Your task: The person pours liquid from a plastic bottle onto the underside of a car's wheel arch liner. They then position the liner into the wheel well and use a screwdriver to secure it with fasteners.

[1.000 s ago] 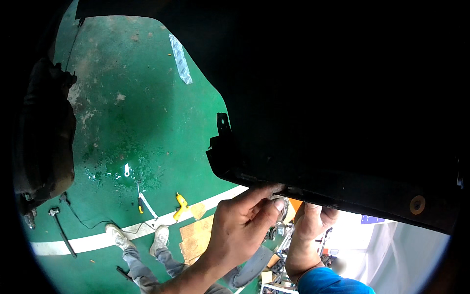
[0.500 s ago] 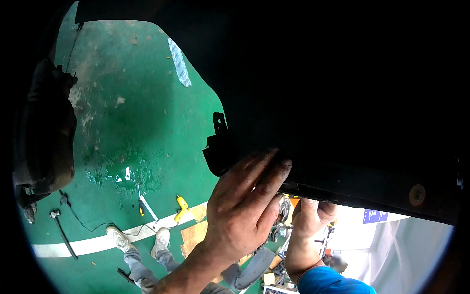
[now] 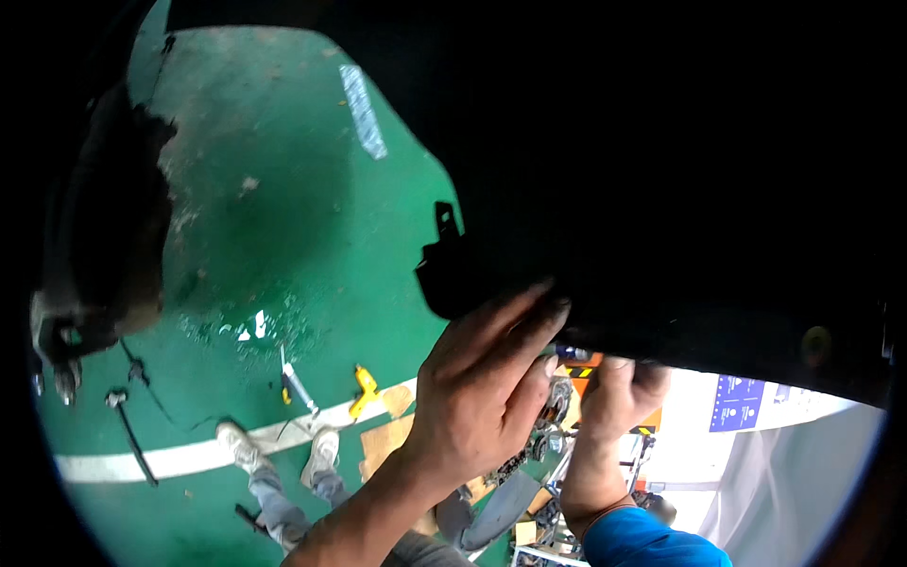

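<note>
A large dark panel (image 3: 661, 236) fills the upper right, its surface almost black. My left hand (image 3: 487, 383) lies against its lower edge, fingers stretched out and thumb apart, holding nothing. Beside those fingers, a black bracket-like piece with a holed tab (image 3: 444, 222) juts from the panel's left side. My right hand (image 3: 619, 406), below a blue sleeve, is raised to the same edge farther right. Its fingers are curled and closed, but the panel hides their tips and whatever they may hold.
A dark mechanical part (image 3: 113, 236) hangs at the left. On the wet green floor (image 3: 274, 208) lie a yellow glue-gun-shaped tool (image 3: 363, 392), a long-handled tool (image 3: 130, 437), a white-and-blue tube (image 3: 300, 389) and a silvery strip (image 3: 363, 111). Cardboard (image 3: 383, 444) and cluttered parts lie below.
The view has shifted slightly, so the panel, floor things and hands sit a little higher and farther right. Both hands remain at the panel's edge with much the same finger positions.
</note>
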Demonstrator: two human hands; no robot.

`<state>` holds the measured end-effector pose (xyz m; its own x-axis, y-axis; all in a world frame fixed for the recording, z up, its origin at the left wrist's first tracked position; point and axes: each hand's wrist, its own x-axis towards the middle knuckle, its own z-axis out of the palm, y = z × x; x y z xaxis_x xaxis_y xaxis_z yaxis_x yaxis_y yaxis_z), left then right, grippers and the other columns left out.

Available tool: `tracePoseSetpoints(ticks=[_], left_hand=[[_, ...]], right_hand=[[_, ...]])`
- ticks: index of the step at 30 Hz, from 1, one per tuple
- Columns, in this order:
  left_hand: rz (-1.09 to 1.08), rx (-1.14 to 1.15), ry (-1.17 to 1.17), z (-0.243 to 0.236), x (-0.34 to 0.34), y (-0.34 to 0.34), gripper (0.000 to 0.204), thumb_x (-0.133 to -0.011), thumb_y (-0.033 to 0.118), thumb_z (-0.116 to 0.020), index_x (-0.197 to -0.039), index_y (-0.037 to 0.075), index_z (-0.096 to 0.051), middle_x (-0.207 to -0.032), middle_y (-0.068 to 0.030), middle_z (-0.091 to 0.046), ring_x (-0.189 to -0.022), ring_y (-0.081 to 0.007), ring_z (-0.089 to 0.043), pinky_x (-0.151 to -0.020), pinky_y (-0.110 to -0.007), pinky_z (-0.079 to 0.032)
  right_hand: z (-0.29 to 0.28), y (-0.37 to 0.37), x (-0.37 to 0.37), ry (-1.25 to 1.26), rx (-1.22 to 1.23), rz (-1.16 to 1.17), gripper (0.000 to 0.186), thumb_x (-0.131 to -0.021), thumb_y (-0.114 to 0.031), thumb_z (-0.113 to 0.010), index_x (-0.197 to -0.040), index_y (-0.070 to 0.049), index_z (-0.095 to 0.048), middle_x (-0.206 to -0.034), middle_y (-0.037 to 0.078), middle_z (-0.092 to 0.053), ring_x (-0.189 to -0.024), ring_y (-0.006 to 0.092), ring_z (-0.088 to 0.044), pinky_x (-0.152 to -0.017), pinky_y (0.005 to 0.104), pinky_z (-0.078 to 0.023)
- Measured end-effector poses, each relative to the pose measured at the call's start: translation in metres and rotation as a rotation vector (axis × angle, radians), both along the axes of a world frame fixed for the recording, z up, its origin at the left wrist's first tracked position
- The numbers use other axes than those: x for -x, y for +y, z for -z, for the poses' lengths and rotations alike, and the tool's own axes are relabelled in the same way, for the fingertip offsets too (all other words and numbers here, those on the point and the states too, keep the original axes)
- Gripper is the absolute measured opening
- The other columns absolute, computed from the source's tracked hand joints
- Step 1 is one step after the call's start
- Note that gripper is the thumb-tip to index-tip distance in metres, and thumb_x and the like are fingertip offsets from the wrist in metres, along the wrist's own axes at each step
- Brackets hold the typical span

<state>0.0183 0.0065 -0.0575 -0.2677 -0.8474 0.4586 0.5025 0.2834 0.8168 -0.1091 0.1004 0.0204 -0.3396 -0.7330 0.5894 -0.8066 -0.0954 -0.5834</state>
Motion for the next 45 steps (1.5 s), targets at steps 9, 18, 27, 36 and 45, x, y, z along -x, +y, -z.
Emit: tracePoseSetpoints(ticks=[9,18,27,36,45], left_hand=[[0.227,-0.501,-0.767,0.145,-0.041,0.118,0.041,-0.085,0.015,-0.065,-0.124,0.004,-0.06,-0.116,-0.0171,-0.063,-0.104,-0.0333,-0.062,-0.089,-0.041,-0.05],[0.507,-0.354,-1.663,0.271,-0.18,0.194,0.035,-0.085,0.026,-0.065,-0.114,0.006,-0.063,-0.109,-0.0144,-0.066,-0.101,-0.0321,-0.065,-0.084,-0.045,-0.053],[0.535,0.183,-1.824,0.418,-0.165,0.165,0.035,-0.091,0.024,-0.051,-0.121,0.009,-0.061,-0.118,-0.0136,-0.063,-0.115,-0.0298,-0.058,-0.1,-0.048,-0.043],[0.404,0.695,-1.857,0.584,-0.13,0.011,0.021,-0.086,0.016,-0.052,-0.102,0.011,-0.064,-0.1,-0.0088,-0.068,-0.09,-0.0269,-0.068,-0.078,-0.043,-0.052],[0.668,0.695,-1.959,0.708,-0.118,-0.026,0.029,-0.083,0.024,-0.066,-0.107,0.007,-0.063,-0.105,-0.0165,-0.065,-0.097,-0.0351,-0.065,-0.082,-0.048,-0.053]], right_hand=[[0.003,-0.011,0.017,0.137,0.071,-0.143,0.006,-0.098,-0.009,-0.055,-0.096,-0.005,-0.059,-0.083,0.011,-0.068,-0.073,0.0156,-0.066,-0.065,0.0258,-0.054],[0.057,0.006,-0.004,-0.08,-0.075,-0.307,0.013,-0.092,-0.007,-0.055,-0.103,0.0,-0.058,-0.088,0.014,-0.061,-0.077,0.0218,-0.06,-0.071,0.0301,-0.05],[0.44,0.069,0.001,-0.162,-1.295,-0.263,0.033,-0.085,-0.034,-0.066,-0.103,-0.006,-0.068,-0.098,0.017,-0.07,-0.084,0.0355,-0.067,-0.074,0.0434,-0.053],[0.722,0.126,-0.007,0.163,-1.499,-0.386,0.049,-0.085,-0.037,-0.066,-0.124,-0.01,-0.056,-0.107,0.017,-0.068,-0.095,0.0376,-0.066,-0.079,0.0479,-0.053],[0.862,0.149,-0.058,0.152,-0.977,-0.176,0.071,-0.078,-0.027,-0.07,-0.138,-0.002,-0.041,-0.105,0.013,-0.056,-0.085,0.0301,-0.064,-0.063,0.0405,-0.053]])
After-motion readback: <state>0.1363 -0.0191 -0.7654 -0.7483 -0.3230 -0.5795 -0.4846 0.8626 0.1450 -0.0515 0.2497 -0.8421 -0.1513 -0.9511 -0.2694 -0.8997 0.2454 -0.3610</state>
